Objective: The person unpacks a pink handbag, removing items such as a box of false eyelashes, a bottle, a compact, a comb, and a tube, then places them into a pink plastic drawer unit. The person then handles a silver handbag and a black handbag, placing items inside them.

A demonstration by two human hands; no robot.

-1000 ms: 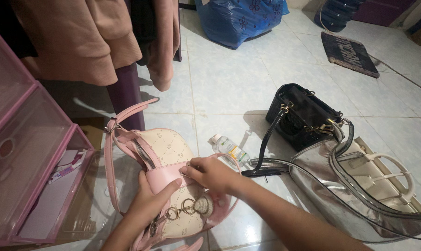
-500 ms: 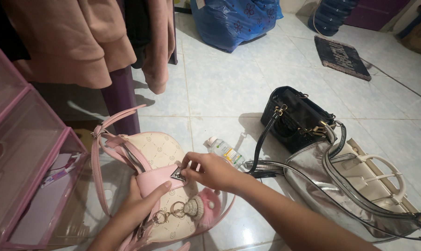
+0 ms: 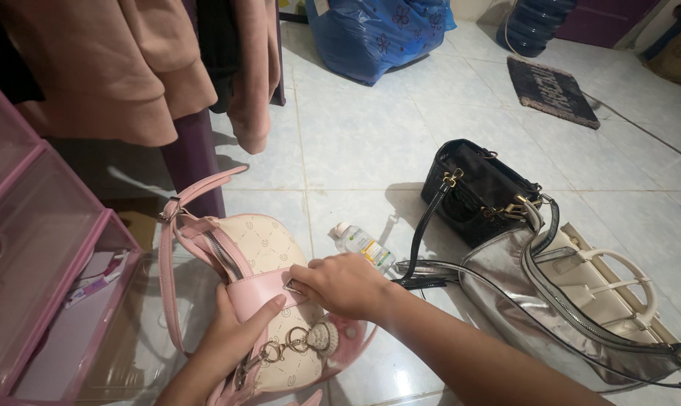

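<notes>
Three bags on pale tile: pink-cream handbag (image 3: 269,259), left hand (image 3: 231,338) gripping, right hand (image 3: 340,284) pinching its flap (clasp hidden); black bag (image 3: 476,192) and silver bag (image 3: 551,301) at three o'clock.

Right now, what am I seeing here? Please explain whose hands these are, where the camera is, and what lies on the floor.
There is no machine: a person wears a camera on the head, looking down at their own hands. The left hand holds a cream and pink handbag from below. The right hand pinches the clasp on its pink flap. On the tiled floor lie a small bottle, a black handbag and a silver bag. A pink plastic box stands at the left.
</notes>
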